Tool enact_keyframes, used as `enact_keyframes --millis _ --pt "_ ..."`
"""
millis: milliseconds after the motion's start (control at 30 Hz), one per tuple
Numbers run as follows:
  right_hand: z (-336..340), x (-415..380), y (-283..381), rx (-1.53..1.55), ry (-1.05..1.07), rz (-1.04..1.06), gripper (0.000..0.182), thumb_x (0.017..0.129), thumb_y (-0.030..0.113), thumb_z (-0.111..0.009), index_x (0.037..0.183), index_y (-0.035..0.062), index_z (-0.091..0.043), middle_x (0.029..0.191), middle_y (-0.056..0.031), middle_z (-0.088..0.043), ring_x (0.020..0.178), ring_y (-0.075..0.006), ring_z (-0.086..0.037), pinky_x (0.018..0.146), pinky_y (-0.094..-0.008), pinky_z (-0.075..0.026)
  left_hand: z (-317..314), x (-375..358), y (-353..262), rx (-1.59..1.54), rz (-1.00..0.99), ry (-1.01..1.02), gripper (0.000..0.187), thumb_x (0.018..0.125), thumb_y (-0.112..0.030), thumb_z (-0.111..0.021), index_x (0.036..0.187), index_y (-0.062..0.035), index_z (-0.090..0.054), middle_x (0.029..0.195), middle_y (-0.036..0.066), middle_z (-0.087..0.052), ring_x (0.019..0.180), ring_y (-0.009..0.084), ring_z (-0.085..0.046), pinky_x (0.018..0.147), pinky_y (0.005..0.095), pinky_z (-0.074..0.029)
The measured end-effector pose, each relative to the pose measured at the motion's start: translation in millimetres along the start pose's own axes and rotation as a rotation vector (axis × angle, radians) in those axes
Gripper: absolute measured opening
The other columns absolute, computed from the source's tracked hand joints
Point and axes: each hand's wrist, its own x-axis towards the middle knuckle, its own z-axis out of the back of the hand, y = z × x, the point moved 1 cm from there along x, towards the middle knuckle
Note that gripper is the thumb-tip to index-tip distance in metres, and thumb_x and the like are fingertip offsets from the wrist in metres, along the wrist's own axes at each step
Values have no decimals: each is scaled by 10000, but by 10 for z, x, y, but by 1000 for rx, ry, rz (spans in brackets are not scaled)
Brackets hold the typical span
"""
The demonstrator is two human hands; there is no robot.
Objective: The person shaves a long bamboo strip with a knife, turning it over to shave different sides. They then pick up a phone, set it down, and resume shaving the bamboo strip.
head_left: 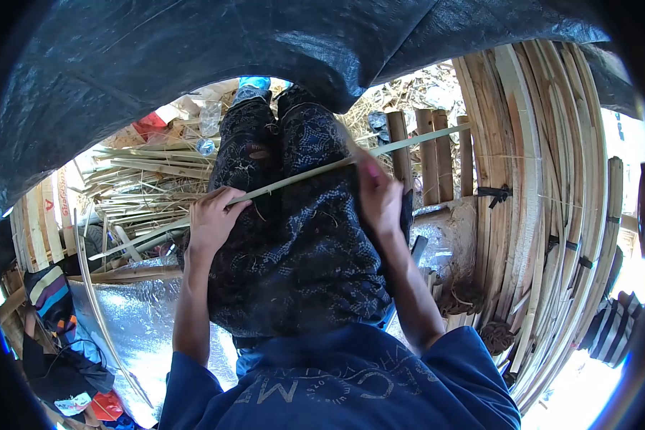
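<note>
Strip (294, 181) in left fingers (224, 196), lettered shirt (330, 383)

Shirt (244, 414), one: blue, short sleeves (473, 364), pale capital lettering (276, 392) across the fabric. Legwear (294, 269): dark, loose, wrinkled, covered in pale dotted and lattice-like motifs (315, 147).

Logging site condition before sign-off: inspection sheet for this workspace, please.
Surface: patterned dark cloth over the lap, creased.
Job's things: long pale strip, slanting across the lap.
Clutter: loose strips heaped at left, beyond the left hand.
Hands: left hand grips the strip; right hand blurred at it, grip unclear.
Cables: none certain; view too coarse at left.
Surroundings: dark tarp hanging ahead; tied long slats at right.
</note>
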Motion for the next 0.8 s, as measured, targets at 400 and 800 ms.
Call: enact_keyframes --millis 400,800 --pt "496 490 -711 -73 -387 -101 299 961 218 -557 1203 73 -656 826 -131 -710 569 -104 -578 501 -305 -453 -98 -111 -18 53 -129 -117 104 780 -114 -733 815 -73 -644 797 22 -669 740 215 -655 628 333 -517" --pt "567 464 -720 -173 -281 -91 263 943 171 -588 1171 70 -670 880 -91 -719 608 -111 -611 506 -278 -461 -124 -130 -19 38 -119 -116 135 778 -118 -746 876 -64 -671 805 66 -650 700 261 -639 600 363 -501"
